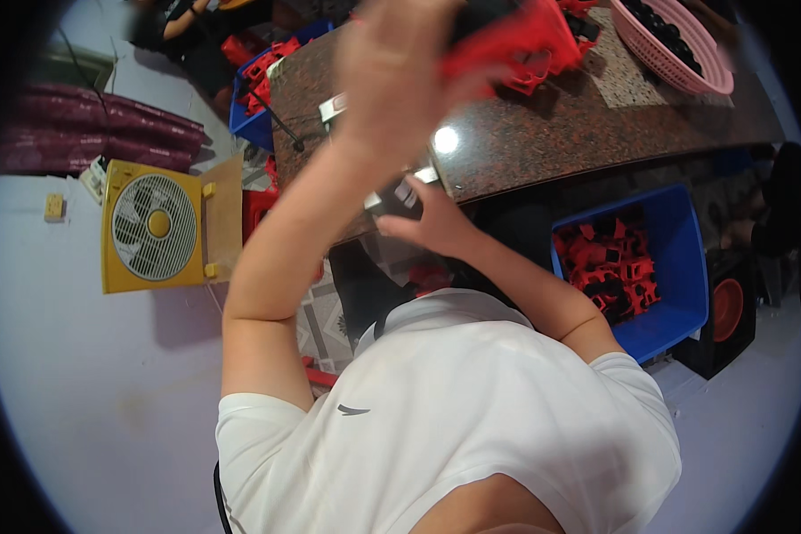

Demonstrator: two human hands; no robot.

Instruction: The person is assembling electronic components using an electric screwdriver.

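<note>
My left hand (390, 84) is raised over the table's far side, smeared by motion, so its fingers cannot be made out. Beside it are blurred red plastic parts (534, 53) with black pieces; whether the hand touches any of them is unclear. At the table's near edge, my right hand (432, 222) has its thumb and fingers apart. They reach to a dark device with pale ends (399, 198), partly hidden behind my left forearm. Nothing is visibly gripped in the right hand.
The speckled brown stone table (498, 151) carries a pink basket (716, 84) of black round parts. A blue bin (685, 303) of red parts stands at right, another blue bin (251, 125) at back left. A yellow box fan (156, 227) is at left. Another person (182, 27) is beyond.
</note>
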